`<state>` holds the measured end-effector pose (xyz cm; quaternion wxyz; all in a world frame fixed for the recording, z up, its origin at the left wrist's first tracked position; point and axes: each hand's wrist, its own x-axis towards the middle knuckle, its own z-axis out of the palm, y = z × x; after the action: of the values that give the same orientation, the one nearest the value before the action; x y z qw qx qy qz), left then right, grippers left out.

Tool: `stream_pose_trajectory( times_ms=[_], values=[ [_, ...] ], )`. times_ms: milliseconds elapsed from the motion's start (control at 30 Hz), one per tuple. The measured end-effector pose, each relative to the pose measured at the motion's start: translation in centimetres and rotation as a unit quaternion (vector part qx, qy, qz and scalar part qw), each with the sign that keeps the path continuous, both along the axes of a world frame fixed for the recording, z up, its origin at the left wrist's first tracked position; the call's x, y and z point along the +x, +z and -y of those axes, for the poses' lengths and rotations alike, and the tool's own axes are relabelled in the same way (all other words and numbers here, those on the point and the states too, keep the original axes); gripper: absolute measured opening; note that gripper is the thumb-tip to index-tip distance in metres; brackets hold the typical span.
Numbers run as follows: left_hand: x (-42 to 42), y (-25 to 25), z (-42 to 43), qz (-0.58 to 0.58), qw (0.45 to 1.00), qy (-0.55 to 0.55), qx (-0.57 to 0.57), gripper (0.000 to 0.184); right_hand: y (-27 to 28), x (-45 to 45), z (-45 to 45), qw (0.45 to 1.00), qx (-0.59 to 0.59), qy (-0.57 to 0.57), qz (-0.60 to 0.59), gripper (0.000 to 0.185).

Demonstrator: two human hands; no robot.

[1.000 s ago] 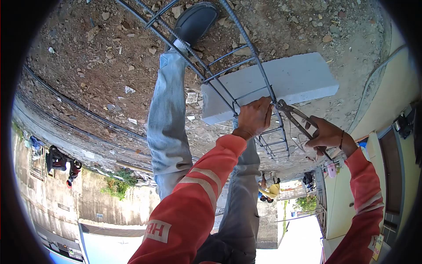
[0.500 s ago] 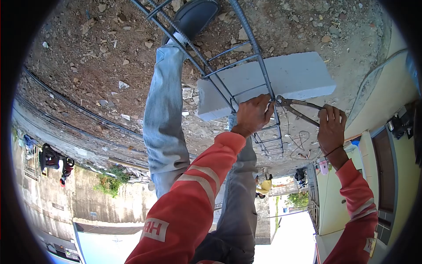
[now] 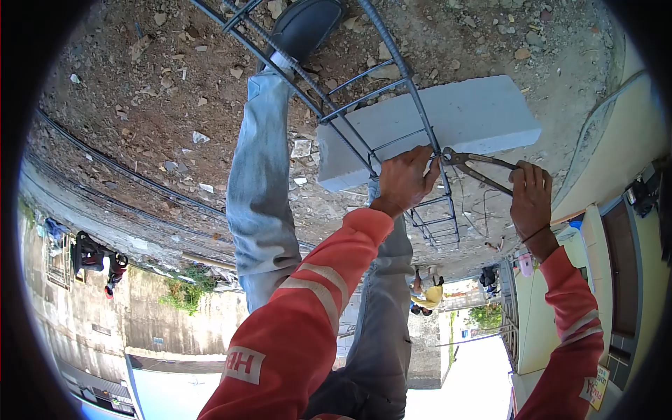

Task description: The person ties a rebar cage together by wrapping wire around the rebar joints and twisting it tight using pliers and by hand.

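My left hand point(image 3: 406, 183) is closed around a bar of the rebar cage point(image 3: 414, 98), close to a tie joint. The pincers point(image 3: 483, 168) have their jaws at that joint, just right of my left fingertips. My right hand point(image 3: 530, 203) grips the ends of the pincers' handles, which are spread apart. Beneath the cage lies a pale grey block point(image 3: 476, 115). Thin wire point(image 3: 483, 213) hangs below the pincers. My left fingers hide what exactly they pinch.
A dark shoe point(image 3: 306, 31) and a jeans leg point(image 3: 262, 175) are beside the cage. Long bars point(image 3: 133, 173) lie on the rubble-strewn ground at left. A person in yellow point(image 3: 428, 297) is in the background. A wall point(image 3: 616, 133) borders the right.
The pincers' handles have swung up and opened wider than a second ago, with my right hand now at their ends. My left hand has stayed at the joint.
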<state>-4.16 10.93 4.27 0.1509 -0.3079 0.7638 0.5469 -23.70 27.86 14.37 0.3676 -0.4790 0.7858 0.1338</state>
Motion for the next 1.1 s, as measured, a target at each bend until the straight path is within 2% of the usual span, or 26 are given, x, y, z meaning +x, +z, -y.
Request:
stream_pose_trajectory(
  times_ms=[33,100,333,533,667,733,933,967,1033,1100],
  values=[
    [0.0,0.0,-0.1,-0.001,1.0,-0.001,0.001,0.019,0.0,0.0,-0.5,1.0,0.001,-0.001,-0.001,0.02],
    [0.0,0.0,0.1,0.005,1.0,-0.015,0.02,0.02,-0.3,0.3,-1.4,0.994,0.085,-0.035,0.052,0.019],
    [0.0,0.2,0.3,-0.005,0.999,-0.017,0.03,0.016,-1.5,-2.1,0.1,0.999,-0.008,0.027,0.034,0.016],
    [-0.3,0.3,0.3,-0.002,1.0,0.003,0.013,0.014,-2.5,-2.7,-0.5,0.997,-0.058,0.031,0.037,0.015],
    [-0.4,0.3,0.4,0.003,1.0,0.0,0.015,0.014,-3.3,-2.6,-1.1,0.996,-0.068,0.022,0.05,0.016],
    [-0.5,0.3,0.4,0.002,1.0,-0.003,0.016,0.014,-3.9,-2.5,-1.9,0.995,-0.05,-0.018,0.083,0.017],
    [-0.4,0.2,0.4,0.01,1.0,-0.011,0.023,0.015,-4.5,-2.1,-2.4,0.994,-0.076,-0.021,0.074,0.019],
    [-0.3,0.3,0.3,0.008,1.0,-0.008,0.018,0.015,-4.4,-2.2,-2.5,0.994,-0.075,-0.023,0.074,0.019],
    [-0.4,0.3,0.2,0.004,1.0,-0.007,0.012,0.015,-4.5,-2.5,-2.6,0.992,0.006,-0.03,0.122,0.022],
    [-0.6,0.2,0.3,0.002,1.0,0.013,0.023,0.013,-4.7,-3.0,-3.3,0.99,-0.028,-0.027,0.137,0.024]
  ],
)
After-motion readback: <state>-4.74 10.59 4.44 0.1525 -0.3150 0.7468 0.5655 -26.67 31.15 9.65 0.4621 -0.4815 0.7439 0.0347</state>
